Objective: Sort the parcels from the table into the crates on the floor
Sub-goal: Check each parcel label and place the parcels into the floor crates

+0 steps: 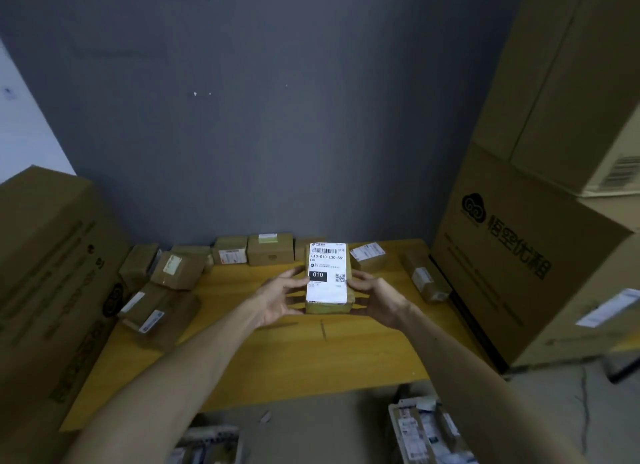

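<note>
You hold one small cardboard parcel (327, 280) above the yellow wooden counter (277, 352), your left hand (280, 299) and right hand (375, 299) pressing its two long sides, each grip's fingers spread along the edges. Its white label reads "010-010-L30-551", with a black block marked "010", a barcode and a QR code. About ten more brown taped parcels (180, 269) lie along the counter's back and sides. Two crates (420, 432) of labelled packets stand on the floor. Large cartons (512, 255) with printed Chinese characters flank the counter.
</note>
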